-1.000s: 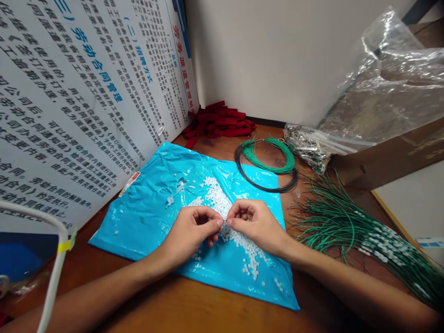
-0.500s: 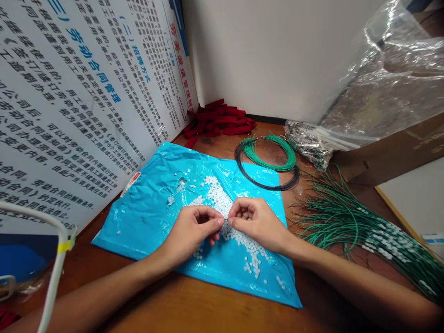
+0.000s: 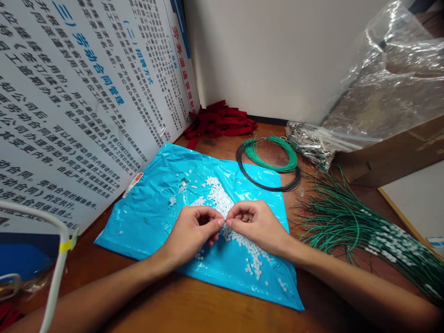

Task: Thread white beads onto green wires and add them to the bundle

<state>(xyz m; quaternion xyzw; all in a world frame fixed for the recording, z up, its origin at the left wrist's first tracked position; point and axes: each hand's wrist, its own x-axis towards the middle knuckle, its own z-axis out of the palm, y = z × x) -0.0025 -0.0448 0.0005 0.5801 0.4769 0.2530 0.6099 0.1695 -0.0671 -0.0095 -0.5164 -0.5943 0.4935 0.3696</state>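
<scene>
My left hand [image 3: 196,230] and my right hand [image 3: 258,227] meet fingertip to fingertip above a blue plastic bag [image 3: 138,219] lying flat on the table. Thumb and forefinger of each hand are pinched together, and whatever they hold is too small to make out. Under and around them, many small white beads [image 3: 219,194] are heaped and scattered over the bag. Beyond my right hand, a coil of green wire [image 3: 274,159] and a coil of dark wire [image 3: 255,185] overlap the bag's far right corner.
Green wires strung with white pieces [image 3: 381,236] fan out on the right. Red strips [image 3: 224,121] are piled at the back. A bag of metal parts [image 3: 312,143] lies beside a cardboard box [image 3: 391,148]. A printed board [image 3: 90,88] and a white bent tube [image 3: 57,273] stand left.
The fingertips of my right hand have come closer to those of my left, so the small gap between them has closed. The view has shifted slightly.
</scene>
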